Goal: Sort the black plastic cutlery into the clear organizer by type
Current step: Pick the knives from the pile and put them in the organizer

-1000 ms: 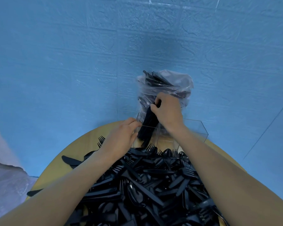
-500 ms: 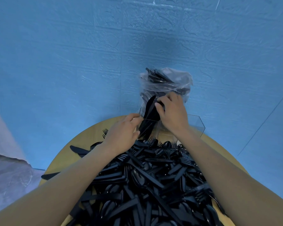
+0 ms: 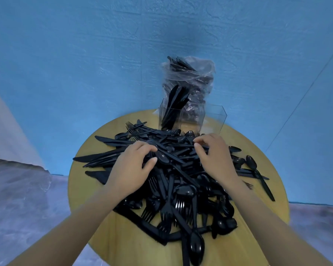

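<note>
Knives [image 3: 173, 106] in organizer [image 3: 181, 116] upright, tips up, leaning left.

Black cutlery heap [image 3: 173, 175] before clear organizer [image 3: 192, 116] holding upright knives [image 3: 174, 106]

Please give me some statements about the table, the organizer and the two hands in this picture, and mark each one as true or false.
1. Both hands rest on the pile of black cutlery. True: the left hand and the right hand are both on it.
2. The clear organizer is completely empty. False: black knives stand in its left compartment.
3. The round table is yellowish wood. True.
4. The plastic bag behind the organizer holds white cutlery. False: what it holds is black.
5. The right hand is lifting a fork high above the pile. False: its fingers are down at the pile.
</note>
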